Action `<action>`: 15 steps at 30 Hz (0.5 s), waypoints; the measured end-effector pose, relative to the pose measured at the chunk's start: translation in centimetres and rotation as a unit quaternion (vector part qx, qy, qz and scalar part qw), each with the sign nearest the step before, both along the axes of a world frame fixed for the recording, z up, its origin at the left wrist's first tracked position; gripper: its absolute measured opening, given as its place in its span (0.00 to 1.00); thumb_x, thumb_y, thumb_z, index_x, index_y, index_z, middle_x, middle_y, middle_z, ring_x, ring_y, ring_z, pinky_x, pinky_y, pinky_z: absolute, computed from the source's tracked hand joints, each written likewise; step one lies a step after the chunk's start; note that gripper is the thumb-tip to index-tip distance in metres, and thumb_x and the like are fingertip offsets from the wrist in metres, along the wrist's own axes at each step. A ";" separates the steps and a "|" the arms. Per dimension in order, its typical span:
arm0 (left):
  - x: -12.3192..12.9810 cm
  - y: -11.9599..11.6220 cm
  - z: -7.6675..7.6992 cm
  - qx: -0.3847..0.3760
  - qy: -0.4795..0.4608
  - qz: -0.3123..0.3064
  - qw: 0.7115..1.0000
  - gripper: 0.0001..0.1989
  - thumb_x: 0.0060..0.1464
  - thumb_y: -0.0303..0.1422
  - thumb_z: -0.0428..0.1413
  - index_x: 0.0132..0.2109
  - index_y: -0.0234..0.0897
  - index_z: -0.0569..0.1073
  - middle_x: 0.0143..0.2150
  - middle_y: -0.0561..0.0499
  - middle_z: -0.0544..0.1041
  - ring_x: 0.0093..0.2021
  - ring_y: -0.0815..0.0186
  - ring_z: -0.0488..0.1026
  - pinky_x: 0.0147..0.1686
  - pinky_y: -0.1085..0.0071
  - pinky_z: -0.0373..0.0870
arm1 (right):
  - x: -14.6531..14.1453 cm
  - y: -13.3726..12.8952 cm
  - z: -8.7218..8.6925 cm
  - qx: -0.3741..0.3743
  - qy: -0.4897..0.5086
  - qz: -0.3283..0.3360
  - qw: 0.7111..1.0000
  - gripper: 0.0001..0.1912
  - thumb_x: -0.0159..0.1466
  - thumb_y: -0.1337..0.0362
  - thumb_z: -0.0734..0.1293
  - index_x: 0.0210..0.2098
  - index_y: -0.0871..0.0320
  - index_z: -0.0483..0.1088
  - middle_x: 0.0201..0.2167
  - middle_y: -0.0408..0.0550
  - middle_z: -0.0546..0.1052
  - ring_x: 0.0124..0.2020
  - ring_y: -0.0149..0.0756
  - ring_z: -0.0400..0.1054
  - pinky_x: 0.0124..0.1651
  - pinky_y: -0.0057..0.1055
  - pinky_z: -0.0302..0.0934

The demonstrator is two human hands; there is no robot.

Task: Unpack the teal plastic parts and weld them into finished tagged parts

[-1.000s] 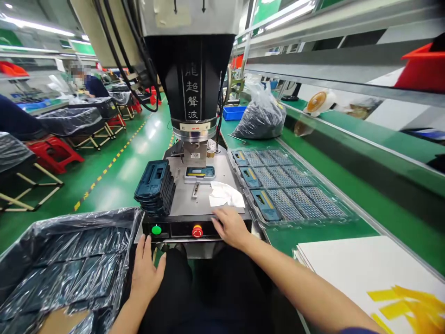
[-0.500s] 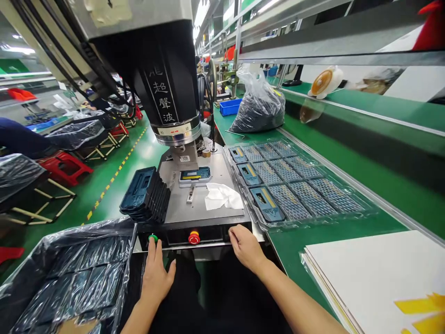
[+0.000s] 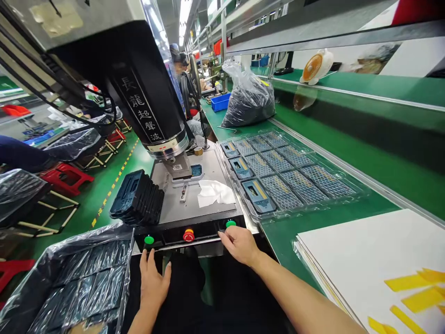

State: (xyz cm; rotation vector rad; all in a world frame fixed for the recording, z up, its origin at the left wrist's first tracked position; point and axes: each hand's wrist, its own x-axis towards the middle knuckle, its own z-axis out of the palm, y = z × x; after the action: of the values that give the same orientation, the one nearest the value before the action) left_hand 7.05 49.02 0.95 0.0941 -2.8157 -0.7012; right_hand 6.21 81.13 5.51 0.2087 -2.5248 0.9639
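Note:
My left hand is open, its fingers apart just below the left green button on the front panel of an ultrasonic press. My right hand is loosely curled, with nothing visible in it, right below the right green button. Between the hands is a red emergency-stop button. Above the metal plate, the press's black head has its metal horn down over a blue plastic case part, hiding much of it. A white cloth lies in front.
Dark plastic cases are stacked at the plate's left. A plastic-lined bin holds wrapped parts at lower left. On the green bench are a clear tray of case parts, a bag, a small fan and white sheets.
The horn has come down onto the case part. My left fingers have left the green button, and my right hand has dropped, uncovering the other one. The view has shifted.

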 end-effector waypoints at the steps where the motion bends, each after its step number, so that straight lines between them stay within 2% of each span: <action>1: 0.0 -0.3 -0.1 -0.009 0.003 0.002 1.000 0.35 0.57 0.44 0.52 0.65 0.27 0.57 0.70 0.30 0.48 0.69 0.42 0.52 0.64 0.48 0.59 | -0.1 0.1 -0.1 -0.001 -0.003 -0.004 1.000 0.23 0.67 0.58 0.60 0.17 0.56 0.60 0.16 0.41 0.64 0.20 0.28 0.56 0.27 0.30 0.47; 6: -0.9 -2.9 -0.3 -0.060 0.026 0.046 0.997 0.36 0.56 0.46 0.50 0.64 0.24 0.58 0.68 0.27 0.50 0.70 0.43 0.49 0.65 0.49 0.55 | -0.5 0.4 -0.3 -0.007 -0.012 -0.015 1.000 0.22 0.67 0.58 0.60 0.17 0.55 0.59 0.16 0.41 0.63 0.20 0.28 0.56 0.27 0.30 0.46; 11: -2.1 -7.5 -0.7 -0.145 -0.008 0.136 0.980 0.42 0.55 0.49 0.47 0.63 0.14 0.58 0.65 0.19 0.53 0.70 0.37 0.48 0.63 0.47 0.57 | -0.5 0.5 -0.2 -0.011 -0.010 -0.012 1.000 0.22 0.66 0.58 0.60 0.17 0.56 0.59 0.16 0.40 0.63 0.20 0.28 0.55 0.27 0.30 0.45; 13: -2.4 -9.7 -1.4 -0.165 -0.053 0.162 0.971 0.44 0.53 0.50 0.48 0.63 0.12 0.58 0.63 0.17 0.57 0.68 0.36 0.53 0.61 0.48 0.60 | -0.5 0.5 -0.2 -0.012 -0.013 -0.005 1.000 0.21 0.67 0.59 0.60 0.17 0.56 0.60 0.17 0.41 0.64 0.21 0.28 0.56 0.28 0.30 0.46; 15: -2.5 -11.6 -2.5 -0.158 -0.121 0.157 0.967 0.44 0.50 0.52 0.49 0.61 0.15 0.61 0.57 0.21 0.67 0.61 0.37 0.65 0.57 0.50 0.65 | -0.5 0.4 -0.1 -0.008 -0.017 -0.003 1.000 0.21 0.67 0.59 0.60 0.18 0.56 0.61 0.17 0.41 0.65 0.22 0.28 0.57 0.29 0.30 0.47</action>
State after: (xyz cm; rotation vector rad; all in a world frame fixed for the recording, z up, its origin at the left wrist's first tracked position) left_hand 4.59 37.44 -1.53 0.5881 -2.9971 -0.1756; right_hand 5.74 81.55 5.43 0.1807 -2.5467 0.9940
